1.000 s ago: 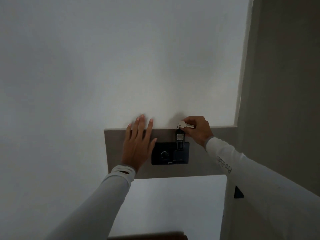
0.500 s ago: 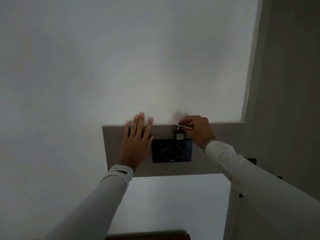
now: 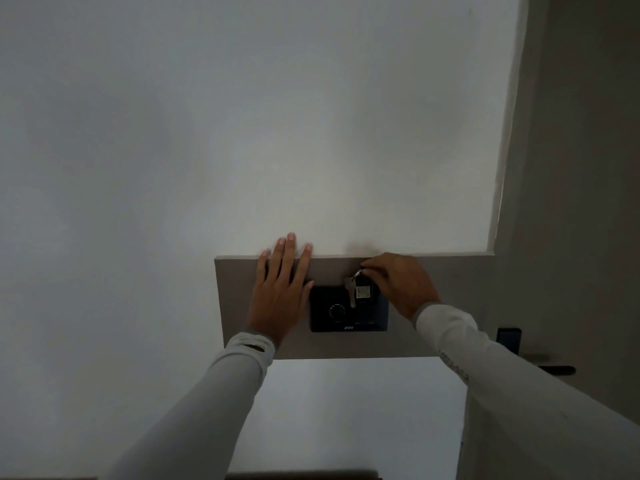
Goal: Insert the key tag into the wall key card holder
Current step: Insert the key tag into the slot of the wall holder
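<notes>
Since a second ago the tag has dropped from above the holder down against its upper right part, and the key, earlier held out sideways at the right hand, now hangs free to the tag's left, over the holder face. Reading: the tag is entering or already partly in the slot; depth of seating cannot be told, since the slot itself is dark and hidden behind tag and fingers. Insertion looks nearly done but not confirmed. Right hand, centre right of frame: fingers curled and pressed together, pinching the top of the tag near the ring. Left hand, centre of frame: fingers spread flat, palm on the grey panel just left of the holder, thumb touching the holder's left edge; it grips nothing and has stayed put throughout, apparently as a brace. Next step likely a short downward push, then release.
</notes>
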A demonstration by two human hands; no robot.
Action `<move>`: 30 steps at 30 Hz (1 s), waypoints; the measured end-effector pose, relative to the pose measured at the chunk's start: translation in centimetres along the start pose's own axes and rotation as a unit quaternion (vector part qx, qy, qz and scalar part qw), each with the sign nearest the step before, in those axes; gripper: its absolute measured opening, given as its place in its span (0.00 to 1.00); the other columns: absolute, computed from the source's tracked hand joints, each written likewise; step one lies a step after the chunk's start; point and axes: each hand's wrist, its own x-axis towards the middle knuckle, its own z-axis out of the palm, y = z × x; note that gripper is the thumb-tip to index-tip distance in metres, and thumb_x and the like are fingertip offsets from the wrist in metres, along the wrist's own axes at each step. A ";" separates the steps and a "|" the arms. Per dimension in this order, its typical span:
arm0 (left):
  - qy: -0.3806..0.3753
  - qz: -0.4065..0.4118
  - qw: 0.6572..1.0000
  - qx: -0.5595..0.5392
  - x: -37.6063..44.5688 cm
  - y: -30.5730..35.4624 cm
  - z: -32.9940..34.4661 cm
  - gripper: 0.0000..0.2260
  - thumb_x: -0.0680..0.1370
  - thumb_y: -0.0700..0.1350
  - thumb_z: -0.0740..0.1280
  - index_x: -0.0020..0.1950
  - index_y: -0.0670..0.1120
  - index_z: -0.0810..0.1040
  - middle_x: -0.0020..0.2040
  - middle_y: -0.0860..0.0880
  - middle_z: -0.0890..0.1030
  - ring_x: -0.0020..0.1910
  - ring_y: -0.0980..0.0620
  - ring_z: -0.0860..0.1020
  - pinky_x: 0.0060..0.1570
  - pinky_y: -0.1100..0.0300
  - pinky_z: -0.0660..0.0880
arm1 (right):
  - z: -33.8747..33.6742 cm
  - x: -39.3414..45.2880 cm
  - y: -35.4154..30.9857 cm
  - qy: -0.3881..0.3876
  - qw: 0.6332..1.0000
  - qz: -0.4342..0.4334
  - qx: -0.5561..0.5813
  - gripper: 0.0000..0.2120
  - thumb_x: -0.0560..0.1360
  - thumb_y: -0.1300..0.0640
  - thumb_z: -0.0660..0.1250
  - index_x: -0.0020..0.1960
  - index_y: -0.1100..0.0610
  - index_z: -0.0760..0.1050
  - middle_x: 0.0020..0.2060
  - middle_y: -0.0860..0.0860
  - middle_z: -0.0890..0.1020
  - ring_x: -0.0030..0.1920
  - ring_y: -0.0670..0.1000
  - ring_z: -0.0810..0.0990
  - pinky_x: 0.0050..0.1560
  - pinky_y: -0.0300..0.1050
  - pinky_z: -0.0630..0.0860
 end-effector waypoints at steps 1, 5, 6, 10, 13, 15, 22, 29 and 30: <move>-0.002 0.000 1.000 0.001 0.0 0.0 -0.1 0.29 0.86 0.54 0.58 0.84 0.44 0.57 0.84 0.35 0.59 0.83 0.35 0.59 0.78 0.33 0.64 | -0.1 0.2 -0.1 0.002 1.000 -0.005 0.006 0.10 0.76 0.52 0.66 0.51 0.55 0.84 0.47 0.55 0.86 0.48 0.56 0.83 0.51 0.54 0.78; -0.008 0.000 1.000 0.001 -0.1 0.1 -0.3 0.28 0.86 0.53 0.59 0.84 0.44 0.58 0.84 0.35 0.59 0.83 0.35 0.58 0.78 0.33 0.64 | -0.4 0.9 -0.1 -0.004 1.000 0.006 0.029 0.08 0.75 0.53 0.67 0.46 0.54 0.84 0.44 0.53 0.86 0.45 0.54 0.82 0.49 0.53 0.78; -0.009 0.000 1.000 0.001 -0.1 0.0 -0.3 0.28 0.86 0.53 0.59 0.84 0.44 0.58 0.84 0.35 0.58 0.83 0.35 0.58 0.78 0.33 0.64 | -0.4 1.0 0.0 -0.004 0.999 0.011 0.038 0.07 0.74 0.54 0.68 0.46 0.54 0.84 0.44 0.53 0.86 0.45 0.54 0.82 0.50 0.51 0.78; -0.013 0.002 1.000 0.003 -0.1 0.0 -0.3 0.28 0.86 0.53 0.58 0.84 0.44 0.57 0.84 0.35 0.58 0.83 0.35 0.58 0.79 0.34 0.64 | -0.1 1.3 0.3 -0.002 0.998 0.014 0.058 0.07 0.75 0.58 0.67 0.46 0.57 0.84 0.44 0.54 0.87 0.46 0.54 0.83 0.49 0.44 0.76; -0.013 -0.002 1.000 0.003 -0.1 0.0 -0.2 0.28 0.86 0.53 0.58 0.84 0.44 0.57 0.84 0.35 0.58 0.83 0.35 0.58 0.79 0.34 0.64 | -0.1 1.7 0.5 -0.016 0.999 0.009 0.044 0.07 0.75 0.60 0.67 0.47 0.59 0.84 0.44 0.55 0.87 0.45 0.54 0.82 0.48 0.42 0.73; -0.017 -0.001 1.000 0.008 -0.1 0.0 -0.2 0.29 0.87 0.53 0.58 0.85 0.45 0.55 0.85 0.35 0.57 0.83 0.35 0.56 0.79 0.34 0.63 | -0.1 1.7 0.8 -0.043 0.999 0.003 0.027 0.07 0.75 0.59 0.66 0.46 0.59 0.84 0.40 0.55 0.86 0.40 0.53 0.81 0.46 0.44 0.75; -0.030 -0.006 1.000 0.003 -0.1 0.0 0.1 0.30 0.87 0.53 0.58 0.85 0.46 0.51 0.86 0.36 0.53 0.84 0.36 0.51 0.80 0.33 0.61 | 0.0 1.8 1.1 -0.066 0.997 0.027 0.028 0.08 0.76 0.57 0.66 0.47 0.56 0.84 0.36 0.48 0.83 0.37 0.47 0.77 0.44 0.39 0.72; -0.035 -0.007 0.999 0.005 -0.1 0.0 0.2 0.30 0.86 0.54 0.57 0.85 0.46 0.51 0.86 0.36 0.52 0.84 0.36 0.50 0.80 0.33 0.61 | 0.0 1.9 0.8 -0.065 0.997 0.029 0.010 0.08 0.76 0.55 0.66 0.48 0.56 0.84 0.42 0.53 0.87 0.41 0.51 0.82 0.48 0.47 0.80; -0.047 -0.007 0.999 0.002 0.0 0.0 -0.4 0.30 0.87 0.54 0.57 0.85 0.46 0.51 0.86 0.37 0.51 0.85 0.36 0.50 0.80 0.33 0.60 | 0.1 1.8 0.7 -0.064 0.997 0.032 0.008 0.08 0.76 0.55 0.66 0.49 0.56 0.84 0.42 0.53 0.87 0.42 0.51 0.82 0.49 0.50 0.81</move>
